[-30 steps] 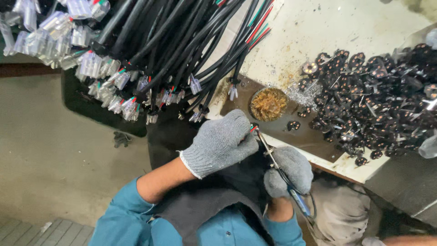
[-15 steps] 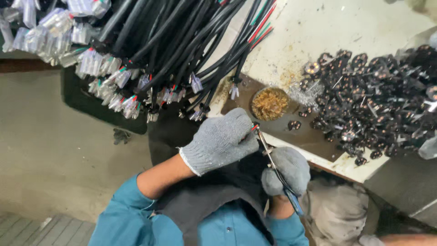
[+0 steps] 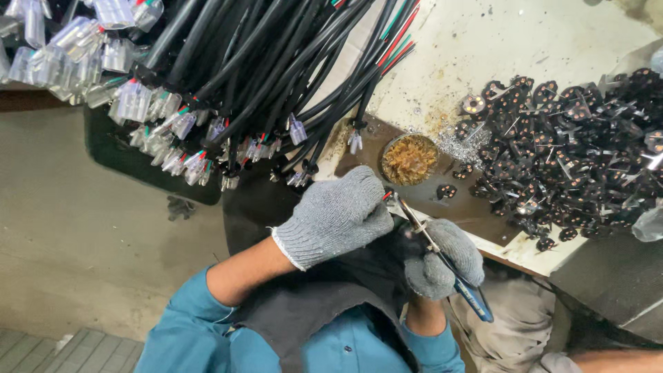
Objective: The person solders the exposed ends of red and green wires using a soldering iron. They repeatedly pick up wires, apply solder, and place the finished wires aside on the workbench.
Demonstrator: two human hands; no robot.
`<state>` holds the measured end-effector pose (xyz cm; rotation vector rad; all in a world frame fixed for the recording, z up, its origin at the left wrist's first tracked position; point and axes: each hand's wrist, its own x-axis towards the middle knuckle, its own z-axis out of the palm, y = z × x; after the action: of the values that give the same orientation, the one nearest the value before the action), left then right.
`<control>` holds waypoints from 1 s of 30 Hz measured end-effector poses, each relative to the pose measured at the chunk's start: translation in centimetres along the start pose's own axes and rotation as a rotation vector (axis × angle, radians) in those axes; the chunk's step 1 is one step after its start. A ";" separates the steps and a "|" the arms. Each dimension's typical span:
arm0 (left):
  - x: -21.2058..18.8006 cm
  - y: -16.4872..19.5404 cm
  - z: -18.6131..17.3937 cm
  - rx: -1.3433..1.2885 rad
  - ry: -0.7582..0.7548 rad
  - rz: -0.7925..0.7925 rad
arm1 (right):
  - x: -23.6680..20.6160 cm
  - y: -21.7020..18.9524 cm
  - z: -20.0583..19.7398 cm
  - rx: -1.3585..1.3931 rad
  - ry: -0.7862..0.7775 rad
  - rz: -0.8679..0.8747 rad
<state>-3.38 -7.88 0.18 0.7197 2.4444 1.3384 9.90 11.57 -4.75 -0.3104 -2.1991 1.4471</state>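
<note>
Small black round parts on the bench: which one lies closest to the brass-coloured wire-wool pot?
The lone small black round part just right of the brass-coloured wire-wool pot, on the brown strip; the rest sit farther right in the heap.

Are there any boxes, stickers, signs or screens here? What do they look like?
No boxes, stickers, signs or screens show.
Clear plastic sleeves: upper left, on the ends of the black cables; small, see-through.
Clear plastic bag: right edge, beside the black parts pile; crumpled, only partly in view.

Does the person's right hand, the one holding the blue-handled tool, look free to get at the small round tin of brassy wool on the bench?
Probably yes: the right hand sits just below the round tin, with only bare brown bench between. It would have to free itself of the blue-handled tool first.
</note>
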 end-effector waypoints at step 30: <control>0.1 -0.2 -0.5 0.036 -0.021 -0.030 | 2.1 -1.4 0.6 -0.227 -0.184 -0.113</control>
<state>-3.74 -8.34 0.27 0.7000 2.4587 1.2724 7.88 11.42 -3.08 -0.1292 -2.4918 1.2103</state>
